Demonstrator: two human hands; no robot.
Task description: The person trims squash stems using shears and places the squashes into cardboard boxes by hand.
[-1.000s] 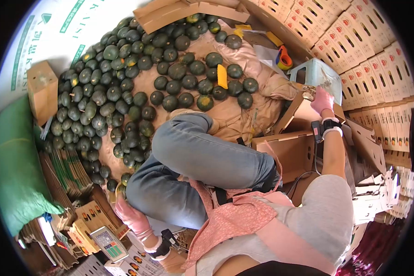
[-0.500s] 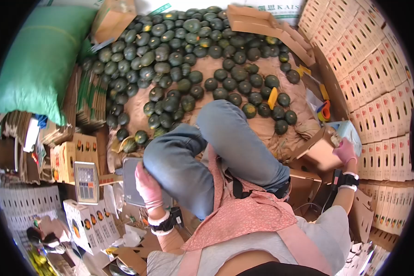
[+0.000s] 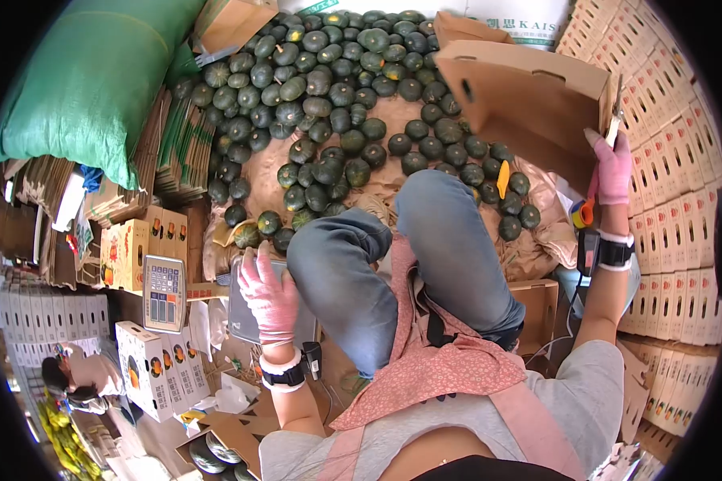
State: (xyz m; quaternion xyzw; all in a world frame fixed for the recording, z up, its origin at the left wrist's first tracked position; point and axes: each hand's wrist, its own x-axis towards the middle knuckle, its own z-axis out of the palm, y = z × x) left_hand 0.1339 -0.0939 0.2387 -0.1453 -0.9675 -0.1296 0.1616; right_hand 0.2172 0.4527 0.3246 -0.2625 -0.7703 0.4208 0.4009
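My left hand (image 3: 268, 297), in a pink glove, is spread open over the dark scale platform (image 3: 245, 309) beside my left knee. At the right, my gloved right hand (image 3: 612, 170) is closed at the corner of a brown cardboard box (image 3: 529, 100), which is raised and tilted over the squashes. A thin pale tool (image 3: 616, 116) sticks up from the same hand. Just below the box is a tape roll with an orange and yellow core (image 3: 582, 213). Dark green squashes (image 3: 316, 108) cover the floor cloth beyond my knees. A yellow object (image 3: 503, 179) lies among them.
A scale display (image 3: 164, 293) and fruit-printed boxes (image 3: 148, 369) are on the left, under a big green sack (image 3: 88, 88). Stacked cartons (image 3: 674, 240) line the right side. A blue stool (image 3: 569, 280) is beneath my right forearm. An open box of squashes (image 3: 217, 449) sits lower left.
The cardboard box has been lifted up and forward by my right hand from beside the blue stool. My left hand has spread its fingers over the scale platform. The view has turned right.
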